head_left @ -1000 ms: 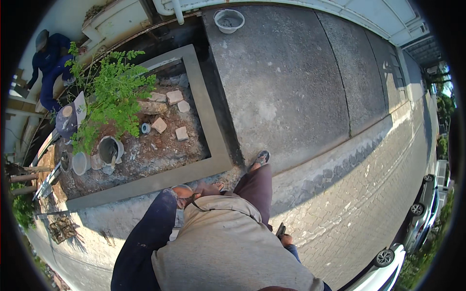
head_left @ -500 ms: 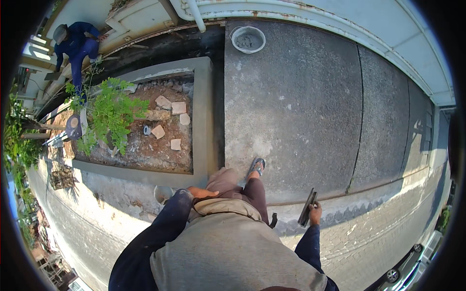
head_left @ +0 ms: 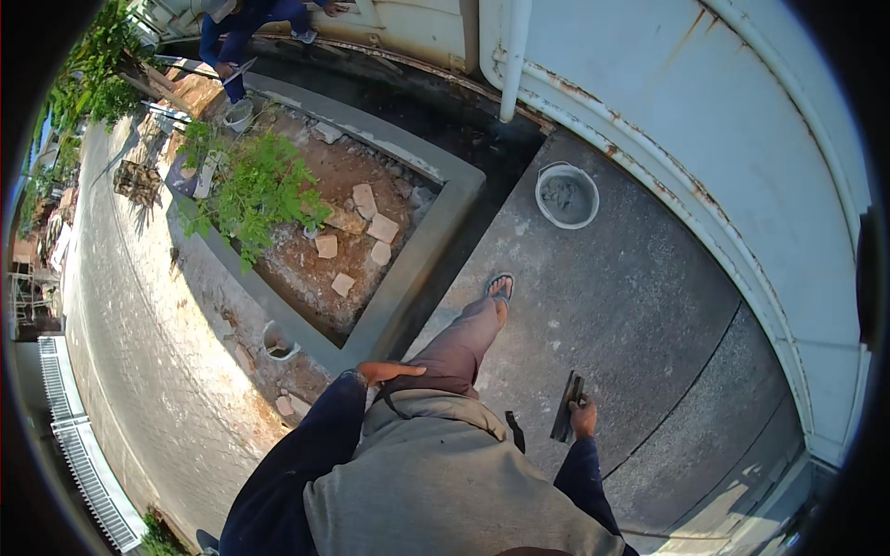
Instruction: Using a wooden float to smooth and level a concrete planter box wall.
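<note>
My right hand (head_left: 583, 417) is closed round the grip of a plastering trowel (head_left: 563, 406), whose long dark blade hangs at my right side above the concrete. Against my upper thigh lies my left hand (head_left: 391, 372), its fingers stretched out and nothing visible in it. Ahead, on the concrete slab, stands a white bucket (head_left: 543, 210) with wet grey mortar (head_left: 562, 192) inside. One foot in a sandal (head_left: 500, 285) is forward on the slab. To my left runs the low, smoothly rendered wall (head_left: 419, 252) of a planter.
The planter holds soil, broken tile pieces (head_left: 364, 200) and a leafy green plant (head_left: 264, 185). A dark channel (head_left: 464, 116) separates its wall from the slab. Another bucket (head_left: 278, 341) stands outside it. A co-worker (head_left: 243, 37) at the far left holds a flat tool. White pipes (head_left: 515, 65) line the wall.
My view has turned and moved forward; the mortar bucket is now nearer. A foot has stepped ahead on the slab. The trowel stays in my right hand, my left against the thigh.
</note>
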Available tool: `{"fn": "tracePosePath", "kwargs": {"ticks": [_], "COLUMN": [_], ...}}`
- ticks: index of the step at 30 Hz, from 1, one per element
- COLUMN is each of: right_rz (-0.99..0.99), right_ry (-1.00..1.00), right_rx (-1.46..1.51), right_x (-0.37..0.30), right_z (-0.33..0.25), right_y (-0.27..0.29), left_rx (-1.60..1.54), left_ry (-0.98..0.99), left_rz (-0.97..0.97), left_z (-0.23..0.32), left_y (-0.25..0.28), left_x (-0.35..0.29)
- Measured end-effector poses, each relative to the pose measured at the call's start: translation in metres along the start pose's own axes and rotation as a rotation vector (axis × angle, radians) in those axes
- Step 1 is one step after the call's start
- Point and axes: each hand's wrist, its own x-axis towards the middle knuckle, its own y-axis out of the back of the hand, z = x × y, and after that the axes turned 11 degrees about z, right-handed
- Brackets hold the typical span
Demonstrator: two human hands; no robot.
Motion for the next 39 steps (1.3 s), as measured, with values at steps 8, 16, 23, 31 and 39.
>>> {"fn": "tracePosePath", "kwargs": {"ticks": [8, 16, 23, 31, 39], "right_rz": [-0.06, -0.029, -0.086, -0.299, -0.423], "right_ry": [0.037, 0.102, 0.085, 0.141, 0.342], "right_rx": [0.021, -0.092, -0.197, -0.093, -0.142], "right_x": [0.175, 0.339, 0.488, 0.618, 0.678], "right_z": [-0.166, -0.21, -0.208, -0.277, -0.332], "right_y": [0.124, 0.216, 0.273, 0.328, 0.317], "left_rx": [0.246, 0.049, -0.088, -0.296, -0.328], "left_ry": [-0.115, -0.181, 0.157, 0.026, 0.017], "left_rz": [0.348, 0.337, 0.432, 0.284, 0.326], "left_z": [0.209, 0.362, 0.39, 0.425, 0.477], "left_y": [-0.003, -0.026, -0.109, -0.236, -0.285], "left_x": [-0.017, -0.04, -0.034, 0.012, -0.011]}}
